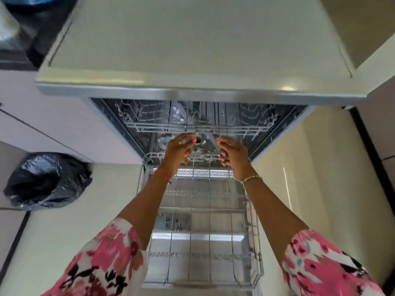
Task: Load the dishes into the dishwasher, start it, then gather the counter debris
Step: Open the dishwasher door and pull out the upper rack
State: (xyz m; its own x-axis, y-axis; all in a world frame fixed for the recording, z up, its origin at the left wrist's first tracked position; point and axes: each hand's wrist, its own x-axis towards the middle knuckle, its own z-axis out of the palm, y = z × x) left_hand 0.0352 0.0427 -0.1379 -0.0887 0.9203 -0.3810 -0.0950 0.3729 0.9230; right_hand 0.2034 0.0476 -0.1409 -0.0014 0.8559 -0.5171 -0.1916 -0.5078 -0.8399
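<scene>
Grey wire makes up the lower rack point(254, 231), which is drawn out toward the near side over the lowered steel door point(192, 238) of the dishwasher point(113, 130). The dishwasher sits under the pale bench point(192, 39) at centre. The upper rack point(162, 127) is inside the tub, with its front rail facing near. Blurred items lie in and below this rack; they cannot be identified.

Both arms reach to the far side, toward the front rail of the upper rack.

- Left grip point(177, 150): fingers curled, with thumb and forefinger close together just under the rail. A pale sliver shows between them. Whether it is a held item or part of the rack cannot be told.
- Right grip point(233, 154): fingers curled toward the palm, thumb pointing at the rail, just right of the left grip. No contact with the rack can be confirmed, and whether it holds anything cannot be told.

The left wrist has a red thread and the right wrist a beaded band. Both sleeves are pink floral.

A black bin bag point(47, 180) stands on the floor point(85, 210) at the left, well apart from the dishwasher.
</scene>
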